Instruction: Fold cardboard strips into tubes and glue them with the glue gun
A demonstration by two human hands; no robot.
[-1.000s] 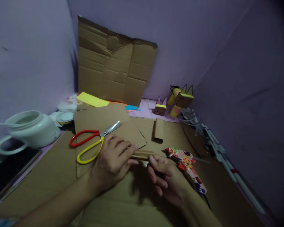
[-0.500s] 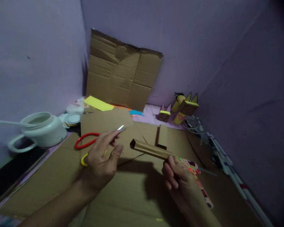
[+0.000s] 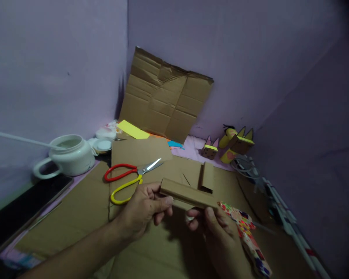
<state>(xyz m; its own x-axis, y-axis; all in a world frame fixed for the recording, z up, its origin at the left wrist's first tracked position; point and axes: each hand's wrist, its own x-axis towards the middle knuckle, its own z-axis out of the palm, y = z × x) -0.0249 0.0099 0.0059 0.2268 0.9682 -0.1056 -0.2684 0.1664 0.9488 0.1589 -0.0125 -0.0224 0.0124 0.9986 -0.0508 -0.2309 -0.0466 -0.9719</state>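
Observation:
A folded cardboard strip (image 3: pixel 189 193) is held level between my two hands above the work surface. My left hand (image 3: pixel 147 207) grips its left end, thumb in front and fingers behind. At the other end, my right hand (image 3: pixel 218 228) pinches it between thumb and fingers. Just behind my left hand lie scissors (image 3: pixel 139 172) with one red and one yellow handle, blades apart. A second folded cardboard piece (image 3: pixel 208 176) rests beyond the strip. Beside my right hand lies a glue gun (image 3: pixel 244 228) in a colourful pattern, partly covered by that hand.
On the left stand a white pot (image 3: pixel 72 157) with a stick in it and a dark phone (image 3: pixel 29 213). A cardboard sheet (image 3: pixel 168 97) leans on the back wall. Small animal figures (image 3: pixel 210 149) and a coiled cable (image 3: pixel 244 166) sit at the back right. Cardboard (image 3: pixel 84 205) covers the table.
My left hand has moved right, away from the scissors, and taken hold of the strip's left end. The strip has turned so its face shows. The view has shifted left.

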